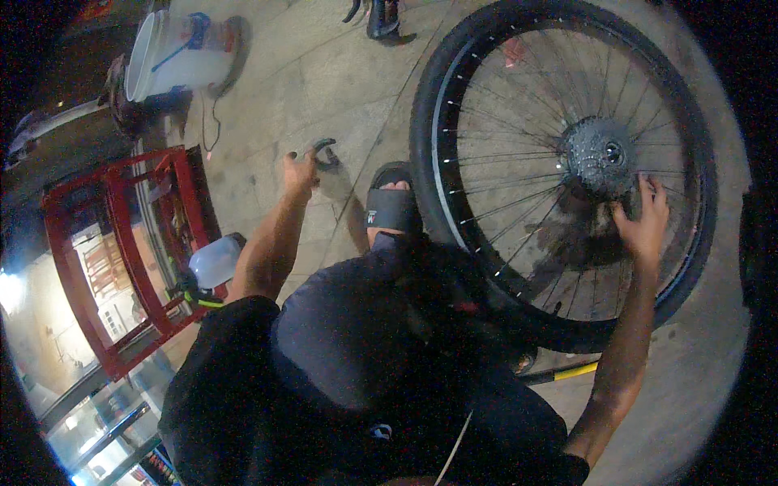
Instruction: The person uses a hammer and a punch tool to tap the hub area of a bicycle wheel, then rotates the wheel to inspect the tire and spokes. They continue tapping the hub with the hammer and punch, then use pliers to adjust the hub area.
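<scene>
A bicycle wheel with a thick black tyre stands at my right, its spoked side facing me. At its hub sits a grey cassette of sprockets. My right hand reaches over the spokes at the cassette's lower right edge. Its thumb and fingers are apart, with nothing seen between them; whether the fingertips touch the cassette I cannot tell. To the left, over the floor, my left hand is closed on a small dark hook-shaped piece, whose exact kind is unclear.
My sandalled foot rests beside the tyre. A white bucket is at the far left, and a red metal frame stands nearer. By my left forearm is a pale rounded container. Something yellow and black lies below the wheel.
</scene>
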The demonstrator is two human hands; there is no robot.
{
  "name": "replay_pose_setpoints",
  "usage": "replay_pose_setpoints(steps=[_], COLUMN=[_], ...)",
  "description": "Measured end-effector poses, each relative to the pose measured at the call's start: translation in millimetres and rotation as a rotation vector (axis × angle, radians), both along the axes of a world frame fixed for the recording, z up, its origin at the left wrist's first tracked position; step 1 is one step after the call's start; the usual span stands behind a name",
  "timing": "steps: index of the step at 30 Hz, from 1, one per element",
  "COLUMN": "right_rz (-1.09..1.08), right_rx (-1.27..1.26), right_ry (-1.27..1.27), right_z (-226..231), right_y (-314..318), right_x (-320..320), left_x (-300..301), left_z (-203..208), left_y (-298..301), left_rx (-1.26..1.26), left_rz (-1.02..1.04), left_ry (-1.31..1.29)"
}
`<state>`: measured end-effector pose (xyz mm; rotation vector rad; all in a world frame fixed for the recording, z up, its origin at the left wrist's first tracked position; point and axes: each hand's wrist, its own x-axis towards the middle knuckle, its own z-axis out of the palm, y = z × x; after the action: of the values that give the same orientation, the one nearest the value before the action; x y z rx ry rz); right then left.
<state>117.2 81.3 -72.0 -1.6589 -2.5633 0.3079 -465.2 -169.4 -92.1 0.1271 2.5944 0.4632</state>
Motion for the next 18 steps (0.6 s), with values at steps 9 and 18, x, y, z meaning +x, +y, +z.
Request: replay_pose_setpoints(steps=[9, 18], right_rz=[0.002, 0.071], right_rx=[0.003, -0.185], right_ry=[-0.018, 0.205], right_z=[53, 131], right_y=[-3, -27], right_x=[-13, -92], left_x=[-28, -52], left_z=[-72, -67], left_y=[-4, -25], left_rx=[0.323, 0.470], left_rz=[0.439, 0.286], left_ry=[0.003, 0.021])
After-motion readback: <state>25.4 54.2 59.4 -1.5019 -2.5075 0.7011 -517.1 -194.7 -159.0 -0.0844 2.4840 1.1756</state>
